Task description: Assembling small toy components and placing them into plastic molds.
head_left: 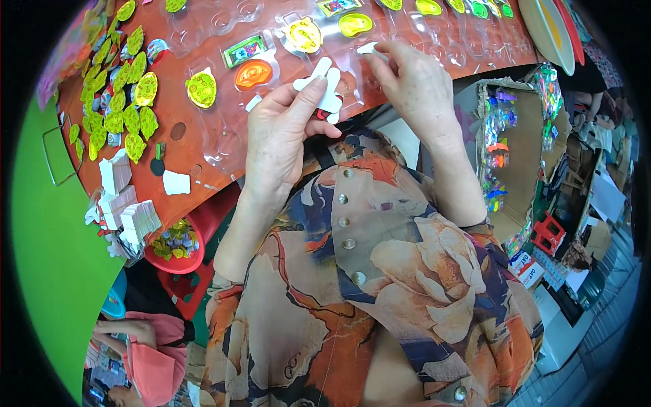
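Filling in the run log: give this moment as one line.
left hand: holds white card pieces | right hand: pinches small white piece | surface: brown table, clear blister trays

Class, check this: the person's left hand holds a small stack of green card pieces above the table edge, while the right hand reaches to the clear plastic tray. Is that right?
Not quite. The head view shows the left hand holding white card pieces, not green. The right hand does reach to the clear plastic tray.

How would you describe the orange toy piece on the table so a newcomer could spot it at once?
Start from the reddish-brown table and the clear plastic blister tray lying on it beside the left hand. The orange toy piece sits in a tray pocket just above that hand. It is the only orange piece; the pieces around it are yellow or yellow-green.
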A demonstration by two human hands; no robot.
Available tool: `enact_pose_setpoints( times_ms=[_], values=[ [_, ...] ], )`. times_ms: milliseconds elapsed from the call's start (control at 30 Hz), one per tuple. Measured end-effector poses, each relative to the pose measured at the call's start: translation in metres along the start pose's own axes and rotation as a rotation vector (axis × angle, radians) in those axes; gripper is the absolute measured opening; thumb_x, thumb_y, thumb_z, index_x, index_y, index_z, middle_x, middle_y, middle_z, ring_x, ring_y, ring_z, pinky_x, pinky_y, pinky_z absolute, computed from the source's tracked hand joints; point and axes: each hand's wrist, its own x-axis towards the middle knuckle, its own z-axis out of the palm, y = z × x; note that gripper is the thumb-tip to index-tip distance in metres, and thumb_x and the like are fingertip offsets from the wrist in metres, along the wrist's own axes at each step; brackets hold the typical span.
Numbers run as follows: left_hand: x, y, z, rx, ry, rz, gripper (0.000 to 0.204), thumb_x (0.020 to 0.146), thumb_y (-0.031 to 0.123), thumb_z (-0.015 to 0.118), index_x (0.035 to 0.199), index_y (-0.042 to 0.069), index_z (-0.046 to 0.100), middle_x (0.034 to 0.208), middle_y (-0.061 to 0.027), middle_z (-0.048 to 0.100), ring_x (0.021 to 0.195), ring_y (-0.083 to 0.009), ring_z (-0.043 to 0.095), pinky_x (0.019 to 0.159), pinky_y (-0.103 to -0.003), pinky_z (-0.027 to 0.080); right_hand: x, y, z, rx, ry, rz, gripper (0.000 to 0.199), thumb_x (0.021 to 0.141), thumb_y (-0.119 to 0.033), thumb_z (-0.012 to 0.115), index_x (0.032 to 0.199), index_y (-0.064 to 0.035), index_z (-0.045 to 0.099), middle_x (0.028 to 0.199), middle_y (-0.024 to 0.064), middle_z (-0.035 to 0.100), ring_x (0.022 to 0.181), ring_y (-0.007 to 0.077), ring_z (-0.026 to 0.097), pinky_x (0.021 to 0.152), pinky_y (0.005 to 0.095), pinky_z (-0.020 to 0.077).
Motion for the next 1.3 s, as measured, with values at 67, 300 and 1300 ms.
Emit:
enact_pose_setpoints(
  times_ms=[67, 300, 1300],
  values=[
    [0.001, 0.0, -0.001, 0.003, -0.002, -0.009, 0.025, 0.095, 0.017, 0.069, 0.105, -0.007, 0.066, 0.092, -0.0098, 0.069, 0.072, -0.0133, 0.066, 0.056, -0.026, 0.059, -0.001, -0.001, -0.004, 0.008, -0.025, -0.013, 0.026, 0.094, -0.03, 0.061, 0.105, -0.0072, 0.069, 0.087, 0.0165, 0.071, 0.081, 0.0341, 0.07, 0.068, 0.0446, 0.0558],
    [0.0, 0.001, 0.001, 0.04, -0.025, -0.011, 0.026, 0.095, 0.018, 0.07, 0.103, -0.007, 0.066, 0.09, -0.0112, 0.07, 0.072, -0.0159, 0.07, 0.055, -0.024, 0.057, -0.007, -0.014, -0.017, 0.637, -0.113, -0.004, 0.029, 0.093, -0.018, 0.067, 0.118, -0.0031, 0.067, 0.089, 0.0106, 0.068, 0.073, 0.017, 0.067, 0.066, 0.03, 0.0544],
    [0.006, 0.002, 0.03, 0.071, -0.169, -0.244, 0.022, 0.096, 0.019, 0.067, 0.103, -0.002, 0.064, 0.081, -0.0086, 0.068, 0.064, -0.015, 0.067, 0.045, -0.022, 0.047, -0.035, 0.052, -0.032, 0.443, 0.402, -0.228, 0.015, 0.084, 0.005, 0.067, 0.098, 0.0004, 0.066, 0.09, 0.0141, 0.066, 0.081, 0.0285, 0.067, 0.07, 0.0339, 0.0537]
  ],
)
